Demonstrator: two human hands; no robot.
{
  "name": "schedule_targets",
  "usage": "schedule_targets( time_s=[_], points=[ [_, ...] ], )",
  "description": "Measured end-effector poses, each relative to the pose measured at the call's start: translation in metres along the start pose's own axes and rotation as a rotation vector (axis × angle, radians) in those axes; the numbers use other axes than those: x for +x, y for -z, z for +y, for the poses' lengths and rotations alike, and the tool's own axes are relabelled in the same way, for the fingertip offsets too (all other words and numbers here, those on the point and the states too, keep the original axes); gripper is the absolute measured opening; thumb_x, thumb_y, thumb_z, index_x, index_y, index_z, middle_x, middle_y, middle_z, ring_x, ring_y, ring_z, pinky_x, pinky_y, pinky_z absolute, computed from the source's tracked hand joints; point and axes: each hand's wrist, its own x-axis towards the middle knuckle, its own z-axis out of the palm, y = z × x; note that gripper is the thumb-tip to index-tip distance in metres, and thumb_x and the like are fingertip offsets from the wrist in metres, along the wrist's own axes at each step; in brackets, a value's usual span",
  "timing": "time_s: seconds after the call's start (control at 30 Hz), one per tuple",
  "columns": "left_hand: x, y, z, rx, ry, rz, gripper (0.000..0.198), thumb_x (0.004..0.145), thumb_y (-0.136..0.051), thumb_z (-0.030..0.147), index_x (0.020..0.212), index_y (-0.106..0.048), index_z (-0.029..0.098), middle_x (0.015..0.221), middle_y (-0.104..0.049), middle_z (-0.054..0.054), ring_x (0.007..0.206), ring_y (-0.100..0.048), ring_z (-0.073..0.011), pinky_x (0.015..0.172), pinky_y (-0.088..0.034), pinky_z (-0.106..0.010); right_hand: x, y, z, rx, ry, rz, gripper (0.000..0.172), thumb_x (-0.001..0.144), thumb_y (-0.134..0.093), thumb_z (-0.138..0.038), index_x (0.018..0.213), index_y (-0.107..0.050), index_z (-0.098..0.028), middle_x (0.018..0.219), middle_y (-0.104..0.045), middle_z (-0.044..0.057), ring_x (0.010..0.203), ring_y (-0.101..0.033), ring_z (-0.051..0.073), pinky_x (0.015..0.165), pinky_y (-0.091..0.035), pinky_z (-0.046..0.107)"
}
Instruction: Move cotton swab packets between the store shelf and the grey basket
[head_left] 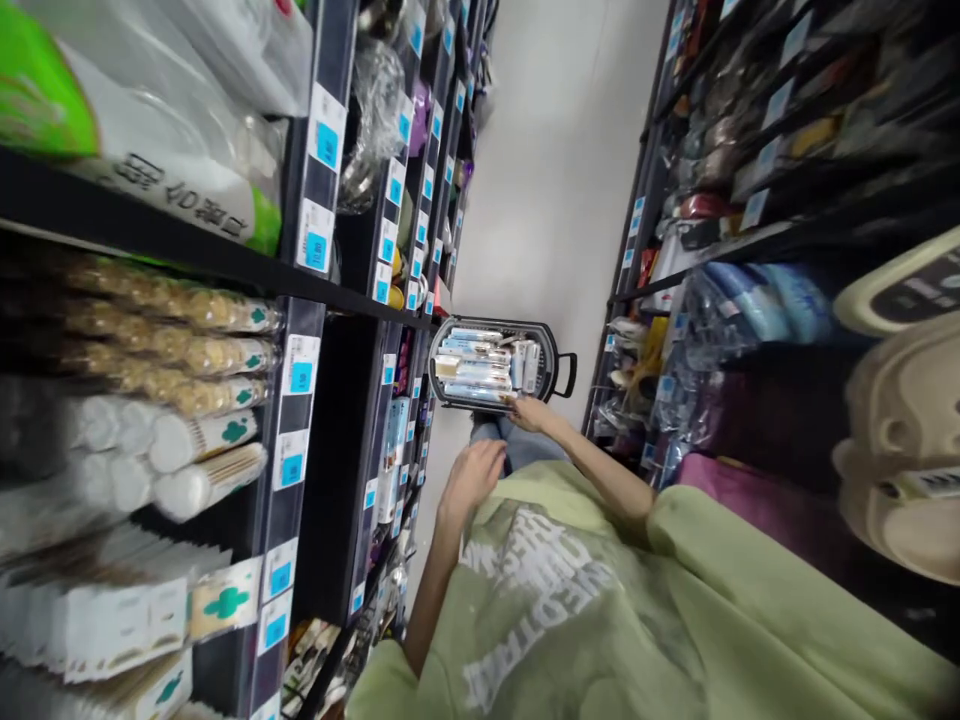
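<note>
A dark shopping basket (551,362) with a black handle at its right end stands in the aisle in front of me, holding several white and light-blue packages (476,365). My right hand (531,412) is at the near edge of the basket, its fingers bent at the rim; whether they grip anything is too small to tell. Left of it and nearer my body, my left hand (478,472) is raised over my legs with its fingers together and bent. What it holds, if anything, is hidden.
Shelves with blue price tags (301,377) line the left side, with cotton swab packs (217,430) close by. Dark shelves with wrapped goods and beige slippers (911,430) rise on the right. The grey floor (559,180) runs between them.
</note>
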Motion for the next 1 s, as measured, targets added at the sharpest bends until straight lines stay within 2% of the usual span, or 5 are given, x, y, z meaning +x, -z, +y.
schedule_targets(
  time_s=[0.23,0.43,0.57,0.73,1.0],
  points=[
    [0.079,-0.057,-0.117,-0.094,0.314,-0.227,0.028,0.095,-0.052,0.017,0.120,-0.064,0.019,0.118,-0.070,-0.012,0.109,-0.064,-0.0236,0.097,-0.048,-0.034,0.078,-0.032,0.011,0.139,0.003,0.022,0.047,0.094,-0.064,-0.026,0.137,-0.051,-0.010,0.121,-0.072,0.017,0.111,-0.069,0.028,0.092,-0.052,0.032],
    [0.109,-0.123,-0.189,-0.182,0.427,-0.228,0.031,0.095,-0.045,0.012,0.120,-0.062,0.016,0.112,-0.072,-0.013,0.104,-0.068,-0.0222,0.094,-0.051,-0.033,0.189,-0.057,0.021,0.218,-0.034,0.187,0.065,0.093,-0.065,-0.031,0.148,-0.038,-0.009,0.144,-0.055,0.020,0.133,-0.053,0.031,0.108,-0.044,0.040],
    [0.098,-0.191,-0.190,-0.288,0.461,-0.222,0.033,0.098,-0.039,0.014,0.125,-0.058,0.018,0.119,-0.070,-0.011,0.111,-0.067,-0.0196,0.100,-0.052,-0.032,0.274,-0.083,0.021,0.172,0.012,0.243,0.071,0.087,-0.070,-0.023,0.149,-0.037,-0.007,0.150,-0.048,0.021,0.136,-0.046,0.034,0.111,-0.040,0.044],
    [0.061,-0.267,-0.161,-0.307,0.447,-0.495,0.042,0.098,-0.039,0.018,0.136,-0.055,0.019,0.130,-0.065,-0.020,0.123,-0.063,-0.0280,0.107,-0.053,-0.043,0.347,-0.121,0.013,0.127,0.015,0.256,0.073,0.085,-0.071,-0.022,0.146,-0.037,-0.006,0.148,-0.047,0.022,0.134,-0.043,0.036,0.110,-0.038,0.047],
    [0.054,-0.285,-0.168,-0.210,0.408,-0.606,0.045,0.096,-0.040,0.020,0.139,-0.051,0.016,0.126,-0.065,-0.025,0.120,-0.065,-0.0312,0.100,-0.058,-0.043,0.349,-0.147,0.007,-0.125,0.055,0.286,0.030,0.096,-0.048,-0.011,0.125,-0.054,-0.011,0.131,-0.055,0.022,0.118,-0.047,0.035,0.092,-0.038,0.044]
  ],
)
